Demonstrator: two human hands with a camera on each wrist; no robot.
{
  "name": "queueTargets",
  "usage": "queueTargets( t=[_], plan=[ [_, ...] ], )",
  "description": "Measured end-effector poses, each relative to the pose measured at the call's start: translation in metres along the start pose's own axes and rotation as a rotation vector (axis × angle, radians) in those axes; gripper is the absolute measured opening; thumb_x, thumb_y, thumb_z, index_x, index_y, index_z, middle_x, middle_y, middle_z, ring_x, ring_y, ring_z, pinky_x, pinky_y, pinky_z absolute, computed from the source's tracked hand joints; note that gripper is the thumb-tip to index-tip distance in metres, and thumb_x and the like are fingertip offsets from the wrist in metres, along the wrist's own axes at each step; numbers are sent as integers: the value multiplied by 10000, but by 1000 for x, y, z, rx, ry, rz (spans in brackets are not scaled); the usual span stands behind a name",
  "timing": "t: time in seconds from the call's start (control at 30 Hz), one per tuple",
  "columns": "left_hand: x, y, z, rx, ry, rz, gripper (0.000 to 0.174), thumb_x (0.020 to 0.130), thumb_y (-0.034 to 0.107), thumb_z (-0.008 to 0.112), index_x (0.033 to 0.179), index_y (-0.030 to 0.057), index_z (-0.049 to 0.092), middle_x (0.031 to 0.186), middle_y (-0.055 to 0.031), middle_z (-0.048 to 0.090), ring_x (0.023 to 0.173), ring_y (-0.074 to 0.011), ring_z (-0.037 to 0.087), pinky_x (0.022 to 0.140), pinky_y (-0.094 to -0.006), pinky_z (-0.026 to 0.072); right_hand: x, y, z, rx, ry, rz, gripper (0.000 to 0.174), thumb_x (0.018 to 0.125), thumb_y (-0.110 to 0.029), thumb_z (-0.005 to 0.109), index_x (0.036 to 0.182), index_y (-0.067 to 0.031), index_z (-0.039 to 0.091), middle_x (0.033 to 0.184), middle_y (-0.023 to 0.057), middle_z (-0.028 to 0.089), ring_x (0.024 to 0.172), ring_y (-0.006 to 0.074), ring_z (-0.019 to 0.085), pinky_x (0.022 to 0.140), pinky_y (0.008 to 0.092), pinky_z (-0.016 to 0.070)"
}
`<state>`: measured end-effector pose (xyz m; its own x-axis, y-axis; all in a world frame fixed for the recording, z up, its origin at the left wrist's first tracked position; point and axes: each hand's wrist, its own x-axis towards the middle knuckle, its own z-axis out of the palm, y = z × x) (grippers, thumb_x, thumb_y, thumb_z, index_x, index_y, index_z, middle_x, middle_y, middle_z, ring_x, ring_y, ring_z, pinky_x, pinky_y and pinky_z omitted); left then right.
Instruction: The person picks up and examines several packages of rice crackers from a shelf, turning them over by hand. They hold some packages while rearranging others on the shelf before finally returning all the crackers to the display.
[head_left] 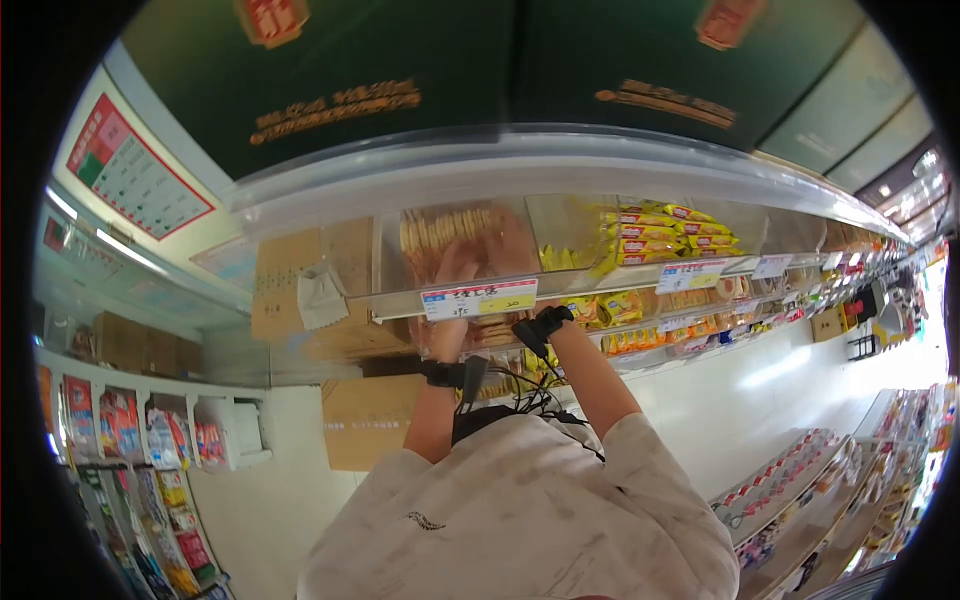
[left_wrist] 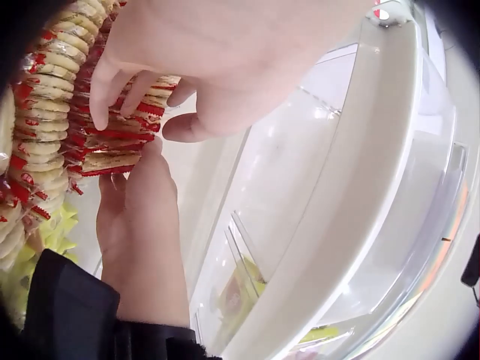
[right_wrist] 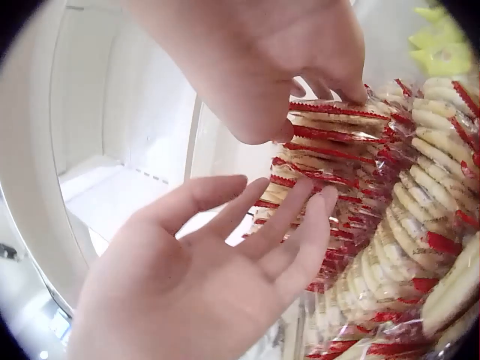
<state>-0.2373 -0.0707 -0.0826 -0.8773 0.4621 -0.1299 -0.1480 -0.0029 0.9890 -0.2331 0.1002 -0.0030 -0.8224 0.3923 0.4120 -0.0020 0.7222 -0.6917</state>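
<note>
A row of individually wrapped round biscuits (right_wrist: pixel 330 161) with red-edged wrappers stands on edge in a clear shelf bin. My right hand (right_wrist: pixel 277 60) pinches the packets at one end of this row, thumb on one side and fingers on the other. Along the same row my left hand (left_wrist: pixel 217 67) has its fingers extended, their tips right at the wrappers. A second row of wrapped biscuits (left_wrist: pixel 49 112) lies alongside. In the head view the left hand (head_left: pixel 458 262) shows blurred behind the bin's clear front, and the price tag (head_left: pixel 480 300) overlaps the wrists.
Right of the bin are yellow snack packets (head_left: pixel 640 240) in a neighbouring compartment. A cardboard box (head_left: pixel 285 275) stands at its left, and another box (head_left: pixel 365 430) is lower down. More snacks fill the tier below. Stocked shelves (head_left: pixel 800 480) stand at the lower right.
</note>
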Motion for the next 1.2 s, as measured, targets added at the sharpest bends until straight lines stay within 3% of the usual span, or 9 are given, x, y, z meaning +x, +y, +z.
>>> queueTargets(
  t=[0.17, 0.33, 0.47, 0.6, 0.73, 0.87, 1.07, 1.2],
  plan=[
    [-15, 3, 1, 105, 19, -55, 328, 1041, 309, 530, 1077, 1, 636, 999, -49, 633, 915, -134, 581, 771, -294, 484, -10, 8, 4, 29, -36, 59, 322, 964, -258, 534, 1111, 12, 632, 984, 228, 666, 929, 405, 625, 872, 469, 485],
    [-25, 19, 7, 229, -9, -58, 351, 1018, 319, 581, 1117, -14, 630, 1001, -18, 610, 885, -112, 532, 771, -292, 453, -86, 65, 3, 18, -308, -32, 332, 984, -285, 491, 1075, -4, 643, 936, 197, 683, 884, 376, 645, 858, 455, 491],
    [-22, 19, 9, 174, -19, -78, 332, 1001, 313, 612, 1104, -2, 635, 979, -15, 612, 839, -107, 547, 729, -288, 468, -108, 66, -3, 42, -276, -82, 363, 1001, -308, 455, 1055, -6, 650, 887, 179, 694, 855, 357, 667, 828, 440, 507],
    [-17, -14, 1, -112, 20, -479, 322, 979, 347, 634, 1049, 33, 643, 923, -35, 643, 692, -118, 609, 610, -277, 508, -110, 63, -1, 69, -306, -53, 362, 1002, -310, 469, 1072, -2, 647, 894, 183, 696, 863, 360, 671, 825, 441, 511],
    [-22, -19, 3, -52, -10, -172, 327, 953, 376, 659, 1022, 57, 644, 863, -30, 639, 609, -128, 619, 543, -274, 520, -103, 56, 0, 89, -326, 9, 363, 1002, -312, 482, 1088, 2, 644, 901, 187, 698, 872, 362, 674, 823, 441, 515],
    [-35, 2, 13, 46, 9, -40, 341, 951, 393, 658, 1026, 61, 647, 871, -6, 632, 630, -93, 600, 543, -251, 501, -60, 30, 3, 129, -260, 176, 365, 1003, -313, 496, 1105, 6, 641, 908, 191, 699, 880, 365, 678, 820, 442, 519],
    [-37, -8, 19, 93, -2, -249, 343, 979, 361, 614, 1068, 32, 655, 976, -14, 667, 736, -87, 608, 642, -255, 511, -37, 14, -8, 183, -276, 371, 371, 1003, -315, 516, 1130, 12, 636, 919, 196, 702, 892, 368, 683, 816, 442, 526],
    [-43, 16, 41, 138, -125, 86, 348, 1021, 288, 551, 1196, -8, 606, 1140, -111, 641, 1029, -249, 585, 909, -375, 450, -68, 23, -30, 287, -376, 226, 378, 1000, -313, 545, 1181, 11, 620, 953, 205, 698, 914, 366, 680, 834, 440, 524]
  ],
)
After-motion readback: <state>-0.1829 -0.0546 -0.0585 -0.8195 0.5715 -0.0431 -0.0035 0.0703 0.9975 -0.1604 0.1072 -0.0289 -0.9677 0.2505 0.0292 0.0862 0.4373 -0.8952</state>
